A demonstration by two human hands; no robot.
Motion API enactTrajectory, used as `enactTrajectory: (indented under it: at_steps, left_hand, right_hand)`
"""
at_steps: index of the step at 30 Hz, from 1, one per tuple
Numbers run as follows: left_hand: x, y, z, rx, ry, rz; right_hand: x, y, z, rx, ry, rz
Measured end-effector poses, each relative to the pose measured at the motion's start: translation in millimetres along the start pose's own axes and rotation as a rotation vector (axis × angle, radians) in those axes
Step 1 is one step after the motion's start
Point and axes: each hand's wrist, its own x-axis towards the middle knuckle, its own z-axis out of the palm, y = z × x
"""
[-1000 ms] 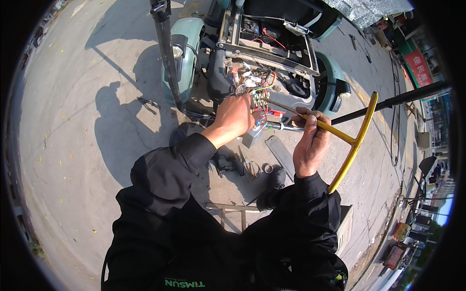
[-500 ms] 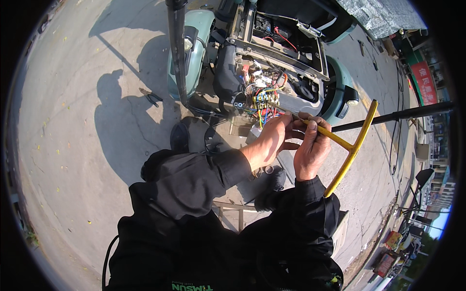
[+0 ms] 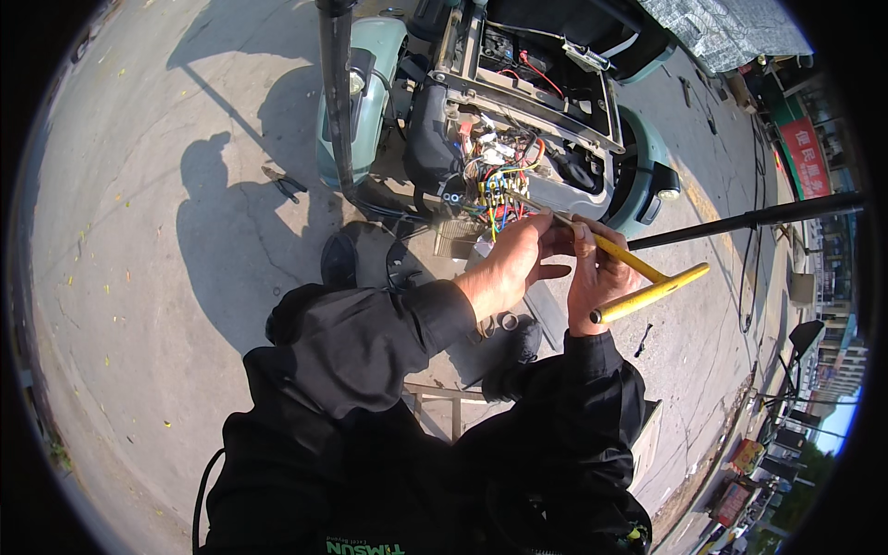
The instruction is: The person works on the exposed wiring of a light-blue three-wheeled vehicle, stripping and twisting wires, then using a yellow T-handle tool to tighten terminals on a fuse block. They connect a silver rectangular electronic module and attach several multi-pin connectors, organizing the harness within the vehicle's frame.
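Observation:
A yellow T-handle wrench (image 3: 638, 277) points toward the open body of a pale green scooter (image 3: 518, 120). My right hand (image 3: 592, 273) is closed around the wrench's yellow shaft just ahead of the crossbar. My left hand (image 3: 509, 264) pinches the thin metal shaft in front of it, fingers touching those of my right hand. The shaft's tip lies near a bundle of coloured wires (image 3: 495, 180) in the scooter's opened compartment. Both sleeves are black.
A black pole (image 3: 335, 92) stands left of the scooter, and another dark bar (image 3: 740, 222) crosses at the right. Pliers (image 3: 282, 183) lie on the concrete to the left. A small wooden stool (image 3: 444, 407) sits under me. Street stalls line the far right.
My left hand left the wire bundle and came back to grip the wrench shaft beside my right hand. The wrench crossbar has turned, now seen shorter and flatter.

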Motion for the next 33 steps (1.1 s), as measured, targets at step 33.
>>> enactTrajectory:
  at_steps: [33]
  left_hand:
    - [3,6,6,-0.11,0.043,0.018]
  right_hand:
    - [-4,-20,-18,-0.04,-0.206,0.017]
